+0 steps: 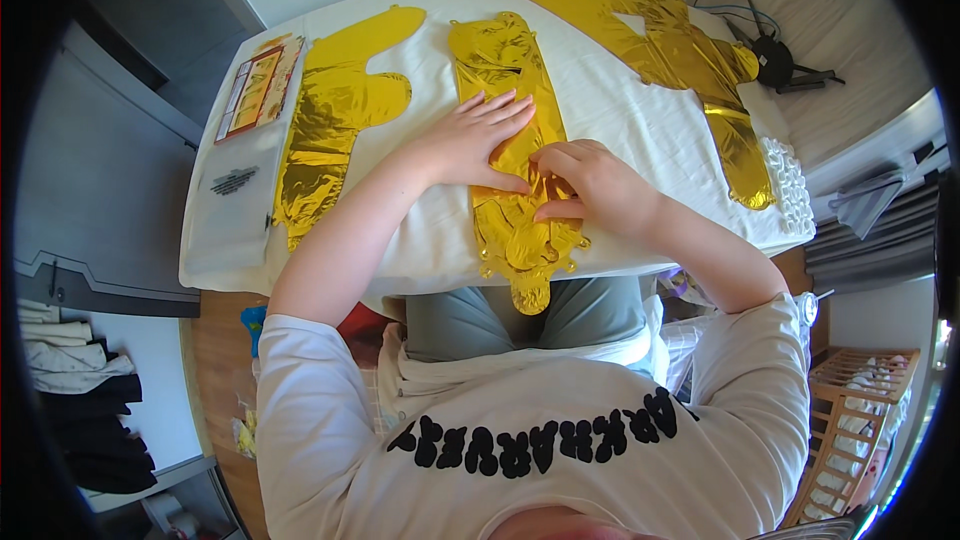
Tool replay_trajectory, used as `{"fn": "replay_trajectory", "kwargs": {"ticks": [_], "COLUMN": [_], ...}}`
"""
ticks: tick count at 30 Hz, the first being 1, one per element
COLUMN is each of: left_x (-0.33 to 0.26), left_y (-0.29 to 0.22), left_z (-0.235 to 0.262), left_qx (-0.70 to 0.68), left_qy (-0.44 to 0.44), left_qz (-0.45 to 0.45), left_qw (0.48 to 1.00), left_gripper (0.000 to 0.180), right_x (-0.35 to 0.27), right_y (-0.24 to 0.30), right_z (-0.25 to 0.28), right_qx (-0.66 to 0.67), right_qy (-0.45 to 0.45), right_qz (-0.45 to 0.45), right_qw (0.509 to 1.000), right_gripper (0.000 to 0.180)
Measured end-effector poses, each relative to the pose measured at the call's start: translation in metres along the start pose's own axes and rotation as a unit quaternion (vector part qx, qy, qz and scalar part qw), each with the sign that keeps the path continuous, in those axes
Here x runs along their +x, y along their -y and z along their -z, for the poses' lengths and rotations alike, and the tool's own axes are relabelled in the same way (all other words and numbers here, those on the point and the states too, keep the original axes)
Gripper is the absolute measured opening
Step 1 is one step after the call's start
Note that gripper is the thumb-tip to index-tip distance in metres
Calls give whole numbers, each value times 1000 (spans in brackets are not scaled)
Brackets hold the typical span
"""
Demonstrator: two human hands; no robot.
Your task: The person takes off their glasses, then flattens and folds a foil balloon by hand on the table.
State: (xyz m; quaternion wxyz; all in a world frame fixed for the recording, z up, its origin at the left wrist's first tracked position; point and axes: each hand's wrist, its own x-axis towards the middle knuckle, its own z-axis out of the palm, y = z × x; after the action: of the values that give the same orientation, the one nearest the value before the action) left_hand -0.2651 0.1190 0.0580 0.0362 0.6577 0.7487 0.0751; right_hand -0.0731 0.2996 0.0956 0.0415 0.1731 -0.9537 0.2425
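A flat, uninflated gold foil balloon (528,245) lies lengthwise on the white-covered table in front of me, its rounded, tabbed end hanging over the near edge. My left hand (475,145) rests on its middle with the fingers stretched out, pressing the foil down. Close by on the right, my right hand (600,185) has its fingers curled against the wrinkled foil, gripping a part of it; the fingertips are partly hidden. Another flat gold foil balloon (335,105) lies to the left. A third gold foil balloon (670,45) stretches across the far right.
A printed card packet (255,90) and a translucent plastic bag (230,210) lie at the table's left side. A black device with antennas (775,62) stands at the far right, above a cluster of shiny white pieces (790,185). A wooden slatted crib (850,420) stands lower right.
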Motion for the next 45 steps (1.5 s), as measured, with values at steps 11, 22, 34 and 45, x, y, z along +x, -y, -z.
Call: {"fn": "replay_trajectory", "kwargs": {"ticks": [11, 22, 34, 45], "left_x": [0, -1, 1, 0], "left_y": [-1, -6, 2, 0], "left_z": [2, 9, 1, 1], "left_qx": [-6, -24, 3, 10], "left_qy": [-4, 8, 3, 13], "left_qz": [-2, 7, -8, -3], "left_qw": [1000, 1000, 1000, 1000], "left_gripper": [120, 115, 111, 121], "right_x": [3, 5, 3, -36], "right_y": [-8, 1, 10, 33], "right_z": [-4, 1, -9, -19], "right_qx": [-91, -120, -156, -86], "right_qy": [0, 37, -12, -22], "right_qz": [26, -28, 194, 209], "right_qw": [996, 992, 968, 974], "right_gripper": [83, 103, 37, 29]}}
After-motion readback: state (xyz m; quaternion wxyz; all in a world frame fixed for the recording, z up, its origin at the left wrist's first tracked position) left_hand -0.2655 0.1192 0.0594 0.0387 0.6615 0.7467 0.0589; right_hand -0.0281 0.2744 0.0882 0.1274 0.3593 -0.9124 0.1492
